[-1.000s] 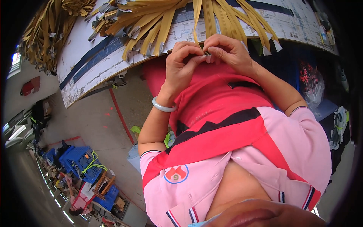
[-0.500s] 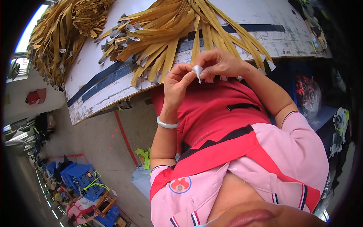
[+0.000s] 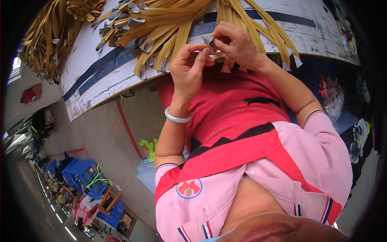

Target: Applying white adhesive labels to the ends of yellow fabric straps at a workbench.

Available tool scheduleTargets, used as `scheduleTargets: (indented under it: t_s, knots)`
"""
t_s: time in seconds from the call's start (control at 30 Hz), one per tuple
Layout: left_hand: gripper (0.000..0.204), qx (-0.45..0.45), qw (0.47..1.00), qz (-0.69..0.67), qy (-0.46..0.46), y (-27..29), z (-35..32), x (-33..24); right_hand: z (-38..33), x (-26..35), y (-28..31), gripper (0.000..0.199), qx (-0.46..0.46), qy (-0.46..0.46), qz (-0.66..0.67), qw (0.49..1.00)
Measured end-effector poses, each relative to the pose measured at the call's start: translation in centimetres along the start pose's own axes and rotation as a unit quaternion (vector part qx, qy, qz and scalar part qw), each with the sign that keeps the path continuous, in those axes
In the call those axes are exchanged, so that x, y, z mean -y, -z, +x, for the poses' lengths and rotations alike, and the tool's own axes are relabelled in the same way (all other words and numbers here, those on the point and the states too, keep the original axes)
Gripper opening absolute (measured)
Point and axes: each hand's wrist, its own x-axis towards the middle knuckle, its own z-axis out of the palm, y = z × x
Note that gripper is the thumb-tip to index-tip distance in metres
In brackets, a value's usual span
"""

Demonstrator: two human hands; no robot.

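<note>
A bundle of long mustard-yellow fabric strips (image 3: 161,26) lies on the white tabletop (image 3: 121,74), many with folded silver-grey ends. Just over the table's near edge, a small silver-grey strip end (image 3: 209,42) is pinched between the thumb and fingers of my right hand (image 3: 240,47). My left hand (image 3: 188,66), with a pale bangle at the wrist, has its thumb and index finger closed against the lower side of that piece. What lies inside the left fingertips is mostly hidden. Several strips hang over the edge beside my right hand.
Another thick bunch of yellow strips (image 3: 48,38) hangs at the table's far left corner. Dark blue bands (image 3: 105,70) run along the tabletop. Below left are blue crates (image 3: 82,174) on the floor and a person (image 3: 84,207). A clear plastic bag (image 3: 332,101) sits at right.
Both hands have moved up in the picture, farther over the table edge. The grey end has turned from a cone-like fold pointing down to a darker piece tilted up at the right fingertips.
</note>
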Motion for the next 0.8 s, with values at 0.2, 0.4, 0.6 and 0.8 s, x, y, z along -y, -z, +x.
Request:
scheduleTargets:
  t_s: [0.2, 0.4, 0.6, 0.8]
  knots:
    - [0.011, 0.113, 0.985, 0.114, 0.056, 3.1, 1.2, -0.3, -0.6, 0.9, 0.2, 0.017, 0.094, -0.090, 0.226, 0.965]
    - [0.008, 0.123, 0.951, 0.266, -0.103, 2.4, 0.8, 0.6, -0.1, 1.0, 1.1, 0.029, 0.188, -0.231, 0.273, 0.915]
    - [0.009, 0.035, 0.934, 0.306, -0.179, 3.4, 0.8, -1.5, 0.4, 0.0, 2.0, 0.031, 0.149, -0.151, 0.234, 0.949]
    - [0.021, -0.257, 0.920, 0.261, -0.142, 12.7, 0.9, -3.0, -3.3, -0.7, 2.7, 0.028, 0.270, -0.202, 0.007, 0.941]
